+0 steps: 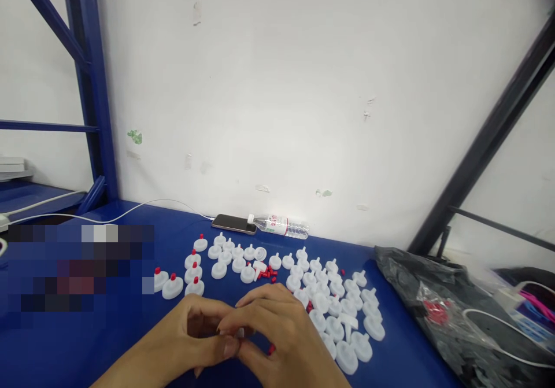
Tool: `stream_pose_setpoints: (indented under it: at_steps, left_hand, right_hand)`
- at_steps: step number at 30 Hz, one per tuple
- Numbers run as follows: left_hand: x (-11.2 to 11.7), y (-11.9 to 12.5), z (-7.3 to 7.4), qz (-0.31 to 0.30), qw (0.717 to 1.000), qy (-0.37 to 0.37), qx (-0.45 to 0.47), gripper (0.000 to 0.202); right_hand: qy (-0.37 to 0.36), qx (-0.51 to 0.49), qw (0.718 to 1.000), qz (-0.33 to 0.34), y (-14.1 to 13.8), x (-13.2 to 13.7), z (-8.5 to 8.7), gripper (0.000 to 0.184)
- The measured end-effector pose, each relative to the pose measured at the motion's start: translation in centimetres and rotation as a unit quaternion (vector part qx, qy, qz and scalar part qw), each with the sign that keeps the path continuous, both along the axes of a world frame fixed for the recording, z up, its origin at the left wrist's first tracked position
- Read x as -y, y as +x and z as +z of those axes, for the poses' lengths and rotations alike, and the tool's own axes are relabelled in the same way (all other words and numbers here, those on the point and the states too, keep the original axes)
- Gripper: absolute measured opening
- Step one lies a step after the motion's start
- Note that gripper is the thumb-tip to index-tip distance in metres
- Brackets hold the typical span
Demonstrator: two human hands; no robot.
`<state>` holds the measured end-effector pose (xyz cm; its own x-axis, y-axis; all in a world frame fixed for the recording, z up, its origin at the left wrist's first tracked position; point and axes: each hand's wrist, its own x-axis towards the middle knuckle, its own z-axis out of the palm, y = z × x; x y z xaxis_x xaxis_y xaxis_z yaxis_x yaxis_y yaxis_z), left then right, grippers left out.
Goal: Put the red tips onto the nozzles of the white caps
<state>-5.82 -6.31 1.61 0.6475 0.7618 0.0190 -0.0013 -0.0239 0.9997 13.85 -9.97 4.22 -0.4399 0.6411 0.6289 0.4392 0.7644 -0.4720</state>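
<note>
My left hand and my right hand meet at the bottom centre over the blue table. Their fingers are pinched together around a small white part. A red cap peeks out under my right fingers. Several white disc-shaped parts with short stems lie scattered to the right of my hands. Further white discs lie beyond my hands. Several discs with red caps fitted stand in a group at the left. A small heap of loose red caps lies in the middle.
A phone with a white cable and a lying plastic water bottle rest against the white wall. A black plastic bag with a clear bag of red caps lies at right. Blue shelf posts stand at left.
</note>
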Motion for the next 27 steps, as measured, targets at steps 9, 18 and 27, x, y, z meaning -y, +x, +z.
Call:
stream_pose_setpoints:
  at_steps: [9,18,27]
  left_hand:
    - [0.7,-0.3,0.0,0.108,0.956,0.184,-0.202,0.034]
    - [-0.5,-3.1,-0.5,0.222,0.847,0.339,-0.345,0.032]
    - [-2.0,-4.1,-0.2,0.259,0.813,0.318,-0.413,0.045]
  right_hand:
    - [-0.048,0.097,0.993,-0.053,0.4,-0.4,-0.9,0.039]
    - [-0.018,0.098,0.98,-0.175,0.3,-0.1,0.0,0.04]
    - [-0.002,0.094,0.974,-0.208,0.3,-0.2,0.2,0.033]
